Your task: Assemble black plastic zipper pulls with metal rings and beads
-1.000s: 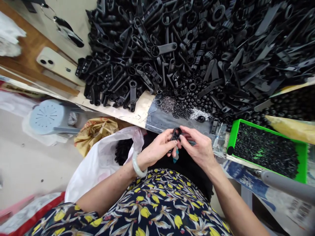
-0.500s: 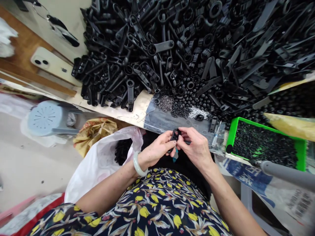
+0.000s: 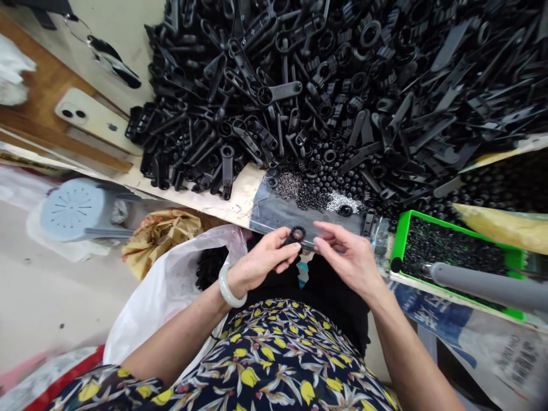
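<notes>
Between the thumb and fingers of my left hand (image 3: 261,260) is a black plastic part with a ring-shaped end (image 3: 293,240). Its other end is hidden by my fingers. To the right, my right hand (image 3: 349,257) is apart from the part, with thumb and forefinger spread and nothing visible between them. Both hands are over the front edge of the worktop (image 3: 278,220). Just beyond them lie a pile of small brown-grey pieces (image 3: 287,186), a heap of silver pins (image 3: 342,202) and many small round black pieces (image 3: 327,171).
A large heap of black plastic parts (image 3: 257,85) covers the back. At right stands a green tray (image 3: 400,240) of small black pieces, a grey tool handle (image 3: 479,282) reaching across it. A phone (image 3: 96,123) lies at left; a white bag (image 3: 149,297) hangs below.
My right hand has come away from the black plastic part and its fingers have spread. My left hand has moved slightly left, still holding the part.
</notes>
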### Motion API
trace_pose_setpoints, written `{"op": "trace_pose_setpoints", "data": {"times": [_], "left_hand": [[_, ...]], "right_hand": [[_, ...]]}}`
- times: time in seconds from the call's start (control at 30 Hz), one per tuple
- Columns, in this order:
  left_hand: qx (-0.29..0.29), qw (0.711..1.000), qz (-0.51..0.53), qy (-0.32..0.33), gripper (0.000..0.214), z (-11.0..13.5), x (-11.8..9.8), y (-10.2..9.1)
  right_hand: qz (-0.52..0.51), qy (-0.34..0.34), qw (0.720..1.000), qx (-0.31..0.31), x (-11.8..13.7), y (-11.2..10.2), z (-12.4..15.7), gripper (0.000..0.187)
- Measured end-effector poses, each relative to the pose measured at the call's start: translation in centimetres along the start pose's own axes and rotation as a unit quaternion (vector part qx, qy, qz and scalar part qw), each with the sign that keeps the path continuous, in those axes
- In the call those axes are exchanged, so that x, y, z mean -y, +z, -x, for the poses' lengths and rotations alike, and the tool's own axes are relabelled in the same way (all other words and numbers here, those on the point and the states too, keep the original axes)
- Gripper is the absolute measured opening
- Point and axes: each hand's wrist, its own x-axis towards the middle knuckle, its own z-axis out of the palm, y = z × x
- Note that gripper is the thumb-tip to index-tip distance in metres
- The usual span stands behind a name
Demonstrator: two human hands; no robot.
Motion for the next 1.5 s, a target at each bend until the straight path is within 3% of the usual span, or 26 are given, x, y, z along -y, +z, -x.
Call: {"op": "trace_pose_setpoints", "data": {"times": [0.13, 0.23, 0.33, 0.47, 0.57, 0.73, 0.87, 1.03, 1.1, 1.2, 1.3, 1.37, 1.43, 1.5], "left_hand": [[-0.101, 0.988, -0.068, 0.09, 0.03, -0.4, -1.0, -1.7], [-0.17, 0.96, -0.164, 0.147, 0.021, -1.2, -1.3, -2.1], [-0.247, 0.899, -0.298, 0.203, 0.011, -2.1, -1.3, -2.2], [-0.313, 0.817, -0.425, 0.231, 0.018, -3.6, -1.3, -3.1], [-0.298, 0.761, -0.519, 0.25, 0.019, -5.0, -1.4, -3.8], [-0.228, 0.693, -0.628, 0.27, 0.009, -7.1, -2.0, -3.8], [-0.208, 0.665, -0.665, 0.267, 0.01, -7.8, -2.4, -4.2], [-0.186, 0.674, -0.657, 0.281, 0.014, -7.9, -2.1, -5.5], [-0.2, 0.695, -0.624, 0.296, 0.016, -7.8, -1.9, -5.5], [-0.242, 0.752, -0.519, 0.327, 0.008, -7.5, -2.0, -4.8], [-0.269, 0.82, -0.385, 0.326, 0.027, -7.2, -2.4, -3.4], [-0.27, 0.881, -0.252, 0.295, 0.03, -6.9, -2.7, -2.1], [-0.246, 0.934, -0.099, 0.239, 0.025, -6.4, -2.9, -0.8], [-0.201, 0.963, 0.026, 0.178, 0.026, -5.8, -2.9, 0.5]], "right_hand": [[0.147, -0.024, 0.984, -0.098, -1.1, -1.6, -1.6, 0.018], [0.249, -0.067, 0.962, -0.092, -1.8, -1.1, -3.2, 0.015], [0.327, -0.07, 0.938, -0.092, -2.3, 0.2, -4.6, 0.017], [0.383, -0.054, 0.917, -0.098, -2.6, 1.0, -5.4, 0.019], [0.353, -0.07, 0.929, -0.092, -2.4, 0.7, -5.1, 0.017], [0.283, -0.085, 0.952, -0.076, -1.9, 0.7, -3.7, 0.017], [0.266, -0.078, 0.958, -0.072, -2.1, 1.2, -3.0, 0.019], [0.247, -0.076, 0.962, -0.085, -2.2, 1.4, -2.9, 0.021], [0.237, -0.075, 0.965, -0.087, -2.2, 1.4, -2.9, 0.021], [0.214, -0.074, 0.97, -0.085, -2.2, 1.3, -2.8, 0.022], [0.13, -0.046, 0.986, -0.097, -2.0, 1.5, -3.0, 0.022], [0.005, -0.002, 0.994, -0.109, -1.7, 1.9, -3.2, 0.023], [-0.13, 0.03, 0.983, -0.123, -1.2, 2.4, -3.7, 0.025], [-0.214, 0.037, 0.966, -0.14, -0.6, 3.1, -4.1, 0.027]]}}
